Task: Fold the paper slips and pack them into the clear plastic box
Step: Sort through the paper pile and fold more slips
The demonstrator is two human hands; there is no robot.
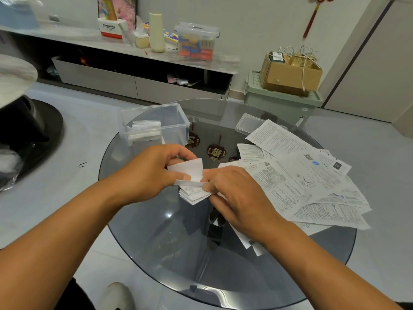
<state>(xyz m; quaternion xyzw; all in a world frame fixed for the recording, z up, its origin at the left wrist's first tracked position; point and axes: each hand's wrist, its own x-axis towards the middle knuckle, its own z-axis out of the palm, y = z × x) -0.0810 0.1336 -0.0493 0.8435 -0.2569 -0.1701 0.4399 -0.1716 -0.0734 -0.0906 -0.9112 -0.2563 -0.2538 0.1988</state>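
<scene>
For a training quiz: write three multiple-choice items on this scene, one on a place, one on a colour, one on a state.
1. Where does the clear plastic box stand?
A. far left of the round grey glass table
B. on the floor
C. on the shelf

2. What colour is the lidded storage bin under the cardboard carton?
A. red
B. pale green
C. black

3. The white paper slip is
A. lying untouched
B. inside the box
C. held by both hands

A: it sits at the table's far left edge.
B: its walls look pale green.
C: left hand and right hand pinch it.
</scene>
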